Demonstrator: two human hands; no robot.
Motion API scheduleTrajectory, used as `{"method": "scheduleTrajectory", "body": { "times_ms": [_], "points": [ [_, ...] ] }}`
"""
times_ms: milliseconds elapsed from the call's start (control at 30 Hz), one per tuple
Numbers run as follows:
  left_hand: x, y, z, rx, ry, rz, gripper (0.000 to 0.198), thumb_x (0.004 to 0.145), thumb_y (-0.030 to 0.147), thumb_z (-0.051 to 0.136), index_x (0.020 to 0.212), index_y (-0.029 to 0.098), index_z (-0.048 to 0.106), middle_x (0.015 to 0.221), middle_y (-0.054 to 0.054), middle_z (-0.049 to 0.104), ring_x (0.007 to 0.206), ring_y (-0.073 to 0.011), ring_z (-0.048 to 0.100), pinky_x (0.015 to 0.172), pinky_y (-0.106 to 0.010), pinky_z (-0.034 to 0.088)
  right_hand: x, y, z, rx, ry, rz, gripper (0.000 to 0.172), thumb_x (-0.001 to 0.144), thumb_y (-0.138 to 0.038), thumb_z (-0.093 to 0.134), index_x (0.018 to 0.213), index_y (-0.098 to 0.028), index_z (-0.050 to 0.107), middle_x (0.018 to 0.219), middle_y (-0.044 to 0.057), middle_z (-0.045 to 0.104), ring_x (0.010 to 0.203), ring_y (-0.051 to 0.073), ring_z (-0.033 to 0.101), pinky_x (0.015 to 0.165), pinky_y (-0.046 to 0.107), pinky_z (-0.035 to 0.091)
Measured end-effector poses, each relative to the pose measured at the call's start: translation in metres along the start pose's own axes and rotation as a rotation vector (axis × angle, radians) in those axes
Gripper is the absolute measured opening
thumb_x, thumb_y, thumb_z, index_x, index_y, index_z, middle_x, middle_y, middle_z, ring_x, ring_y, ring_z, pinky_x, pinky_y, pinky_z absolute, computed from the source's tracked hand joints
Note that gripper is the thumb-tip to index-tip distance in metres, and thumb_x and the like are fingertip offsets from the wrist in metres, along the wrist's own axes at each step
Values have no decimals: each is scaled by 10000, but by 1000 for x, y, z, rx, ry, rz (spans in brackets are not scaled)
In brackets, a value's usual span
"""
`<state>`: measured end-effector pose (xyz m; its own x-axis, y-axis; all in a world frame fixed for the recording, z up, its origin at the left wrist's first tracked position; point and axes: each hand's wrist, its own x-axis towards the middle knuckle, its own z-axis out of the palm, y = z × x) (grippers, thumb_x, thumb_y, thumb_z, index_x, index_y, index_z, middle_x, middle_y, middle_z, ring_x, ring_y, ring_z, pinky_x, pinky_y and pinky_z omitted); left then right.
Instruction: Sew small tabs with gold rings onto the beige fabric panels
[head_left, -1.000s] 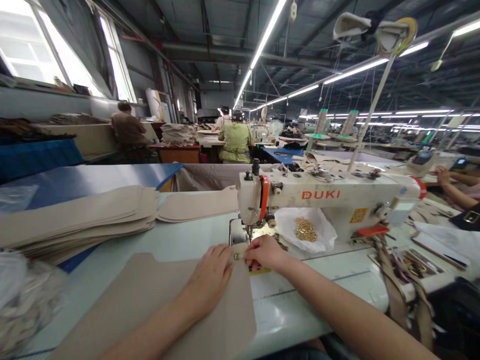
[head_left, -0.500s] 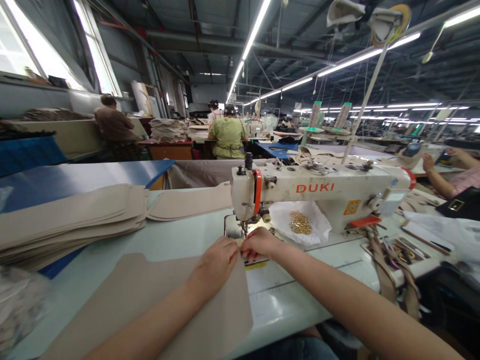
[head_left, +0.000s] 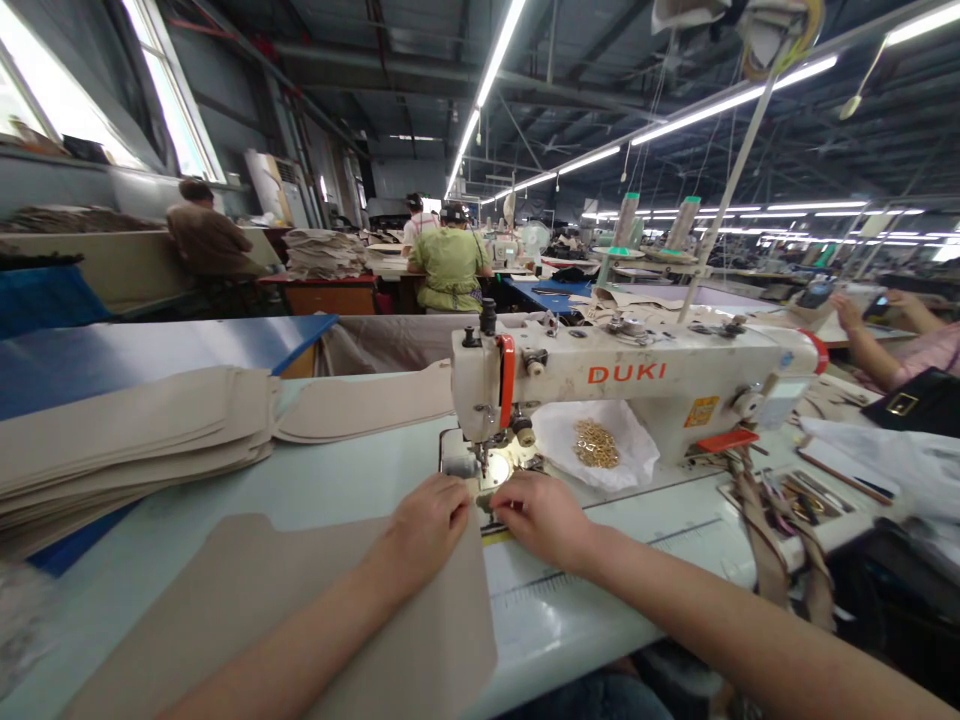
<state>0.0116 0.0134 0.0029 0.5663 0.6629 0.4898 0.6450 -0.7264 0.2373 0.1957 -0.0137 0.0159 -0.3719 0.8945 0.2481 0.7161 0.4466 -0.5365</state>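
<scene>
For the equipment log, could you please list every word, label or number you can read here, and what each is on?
"DUKI": orange letters on the front of the white sewing machine.
Yellow sticker on the machine's body: print too small to read.
Ruler markings on the table by the right hand: too blurred to read.

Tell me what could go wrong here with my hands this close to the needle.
1. Both the left hand and right hand sit right at the needle of the machine; a fingertip could get stitched.
2. The panel overhangs the table edge, so its weight might drag the seam crooked.
3. The rings lie loose on a white bag beside the right hand; a brush could scatter them.
</scene>
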Motion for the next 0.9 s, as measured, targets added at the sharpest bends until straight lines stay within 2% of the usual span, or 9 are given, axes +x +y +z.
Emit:
{"method": "scheduleTrajectory", "body": {
  "times_ms": [67,100,200,333,433,533,667,900],
  "points": [
    [-1,-1,2,1,6,-5,189,750,32,496,638,182,525,695,-8,600,704,-162,552,664,-266,445,-15,2,-6,-260,-46,-314,138,848,-125,528,830,-181,652,842,42,651,843,172,564,756,269,428],
    [-1,-2,3,3,9,-6,190,747,30,499,634,182,522,693,-9,599,700,-162,551,664,-268,446,-20,2,-8,-350,-82,-424,137,876,-148,511,885,-177,645,858,49,645,857,177,552,766,277,429],
    [-1,-3,5,11,17,12,193,744,20,502,634,178,520,700,-15,603,701,-165,553,667,-272,449,-27,0,-12,-509,-141,-602,159,911,-192,491,1025,-159,597,947,69,627,925,185,521,809,299,425],
    [-1,-5,5,7,9,32,176,768,36,505,666,176,536,727,-18,612,729,-167,561,684,-276,454,-20,-3,-3,-546,-75,-593,128,913,-215,495,974,-168,596,950,53,627,924,187,521,819,313,425],
    [-2,-5,4,-4,-5,29,173,805,69,488,683,181,538,725,-11,606,725,-162,557,671,-272,455,-12,-5,8,-471,20,-568,171,904,-257,497,810,-166,607,816,37,633,829,182,542,786,306,444],
    [-4,-6,7,-3,19,30,190,829,85,460,683,185,527,701,-1,594,701,-153,549,646,-268,453,-8,-6,16,-391,105,-548,139,874,-225,514,796,-149,601,813,56,640,830,193,555,790,306,461],
    [-7,-5,11,0,61,49,200,854,100,440,694,187,521,698,0,593,693,-151,546,635,-271,457,-6,-3,21,-321,74,-581,167,900,-144,450,822,-157,597,857,54,659,844,167,577,811,277,470],
    [-11,-6,9,47,80,92,225,884,93,389,744,185,539,757,-19,608,737,-164,552,691,-295,473,-7,5,27,-272,66,-561,177,914,-167,456,832,-174,612,861,56,672,871,150,600,801,257,479]
  ]
}}
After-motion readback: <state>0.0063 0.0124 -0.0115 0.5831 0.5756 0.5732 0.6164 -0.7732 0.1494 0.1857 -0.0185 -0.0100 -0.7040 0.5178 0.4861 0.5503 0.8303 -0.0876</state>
